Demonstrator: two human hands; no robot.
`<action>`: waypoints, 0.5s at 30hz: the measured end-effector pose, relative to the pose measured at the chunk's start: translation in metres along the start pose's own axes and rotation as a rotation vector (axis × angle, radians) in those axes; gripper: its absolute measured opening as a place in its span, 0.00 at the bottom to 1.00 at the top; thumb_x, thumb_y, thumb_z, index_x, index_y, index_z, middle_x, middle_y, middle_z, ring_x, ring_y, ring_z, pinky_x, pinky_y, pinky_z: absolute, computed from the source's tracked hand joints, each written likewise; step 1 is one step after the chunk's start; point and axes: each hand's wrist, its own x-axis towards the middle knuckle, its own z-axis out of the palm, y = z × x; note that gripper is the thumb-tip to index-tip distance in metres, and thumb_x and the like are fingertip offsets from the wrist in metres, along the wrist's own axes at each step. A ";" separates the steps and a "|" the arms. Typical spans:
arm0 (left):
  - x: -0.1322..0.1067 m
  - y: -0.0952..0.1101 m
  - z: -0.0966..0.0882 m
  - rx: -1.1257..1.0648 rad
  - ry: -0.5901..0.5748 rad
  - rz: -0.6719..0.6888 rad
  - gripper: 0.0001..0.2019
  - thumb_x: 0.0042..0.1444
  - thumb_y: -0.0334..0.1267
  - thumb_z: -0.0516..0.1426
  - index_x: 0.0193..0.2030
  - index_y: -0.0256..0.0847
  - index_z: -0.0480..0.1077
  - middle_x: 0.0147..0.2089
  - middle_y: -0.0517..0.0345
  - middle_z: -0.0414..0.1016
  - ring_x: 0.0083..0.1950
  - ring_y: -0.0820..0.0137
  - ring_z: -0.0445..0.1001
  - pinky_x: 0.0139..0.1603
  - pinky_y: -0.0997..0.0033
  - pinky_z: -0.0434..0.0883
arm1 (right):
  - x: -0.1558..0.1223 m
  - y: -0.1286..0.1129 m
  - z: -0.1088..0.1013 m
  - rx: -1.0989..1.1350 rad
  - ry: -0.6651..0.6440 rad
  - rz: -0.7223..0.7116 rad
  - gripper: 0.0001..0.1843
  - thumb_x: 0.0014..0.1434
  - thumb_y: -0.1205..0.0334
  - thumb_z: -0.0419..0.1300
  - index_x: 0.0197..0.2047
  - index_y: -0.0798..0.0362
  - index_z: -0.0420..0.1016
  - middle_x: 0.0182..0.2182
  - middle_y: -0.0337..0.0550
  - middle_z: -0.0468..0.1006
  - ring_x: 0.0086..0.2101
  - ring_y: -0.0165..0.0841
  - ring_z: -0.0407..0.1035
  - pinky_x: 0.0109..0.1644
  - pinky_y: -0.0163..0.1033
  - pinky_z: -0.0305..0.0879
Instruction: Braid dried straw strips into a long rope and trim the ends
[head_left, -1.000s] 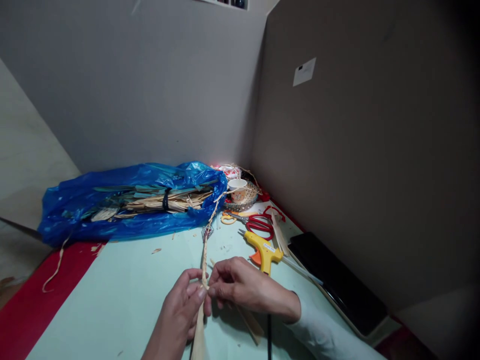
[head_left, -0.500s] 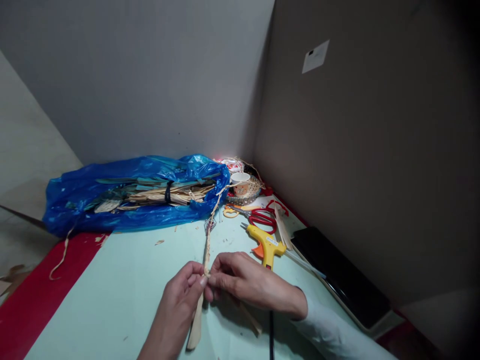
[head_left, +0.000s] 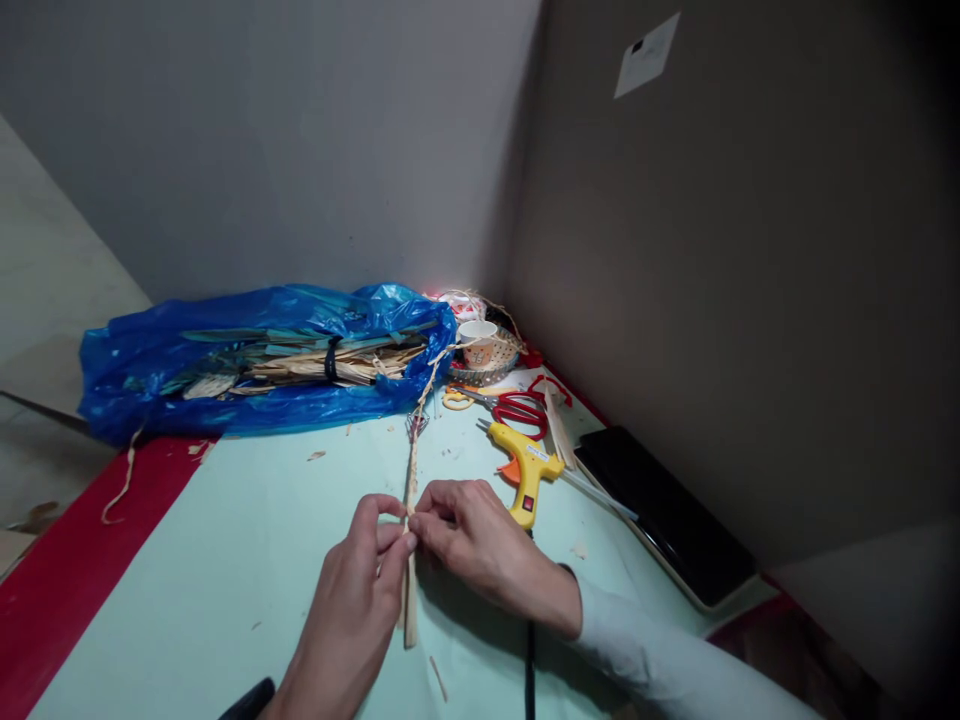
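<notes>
Left hand point(head_left: 356, 590) cut off at the wrist by the near edge; right hand point(head_left: 480, 545) followed by a pale sleeve point(head_left: 660, 660) running out at the near right corner. Exact contact point on the braided straw strip point(head_left: 411, 500) concealed behind the pinching fingertips. Dark object point(head_left: 244, 700) at the near edge only partly in frame, not identifiable. Black cable point(head_left: 529, 670) cut off by the near edge. Contents of the blue plastic bag point(head_left: 135, 370) partly veiled by the film. Print on the paper cup point(head_left: 478, 345) and on the wall label point(head_left: 646, 55) too small to read. Far-right portion of the scene lost in dark vignette. Bench point(head_left: 225, 560) cropped at near and left edges.
</notes>
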 end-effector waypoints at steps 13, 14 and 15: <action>-0.031 -0.011 0.010 0.237 0.153 0.448 0.10 0.55 0.31 0.56 0.38 0.43 0.80 0.28 0.49 0.77 0.31 0.61 0.74 0.38 0.65 0.67 | -0.001 0.004 0.006 0.640 -0.079 0.102 0.10 0.56 0.61 0.58 0.26 0.56 0.69 0.16 0.35 0.69 0.18 0.25 0.60 0.24 0.30 0.53; -0.032 -0.013 0.013 0.224 0.109 0.459 0.11 0.55 0.30 0.56 0.39 0.42 0.80 0.29 0.47 0.77 0.33 0.59 0.74 0.40 0.63 0.68 | 0.000 0.003 0.005 0.701 -0.099 0.124 0.09 0.56 0.62 0.58 0.26 0.56 0.68 0.16 0.35 0.68 0.18 0.24 0.57 0.23 0.29 0.51; -0.033 -0.015 0.014 0.211 0.068 0.469 0.12 0.55 0.30 0.55 0.41 0.42 0.80 0.31 0.45 0.78 0.35 0.58 0.74 0.41 0.62 0.68 | 0.000 0.001 0.004 0.749 -0.112 0.147 0.09 0.54 0.63 0.59 0.25 0.56 0.68 0.16 0.35 0.68 0.17 0.23 0.55 0.23 0.29 0.48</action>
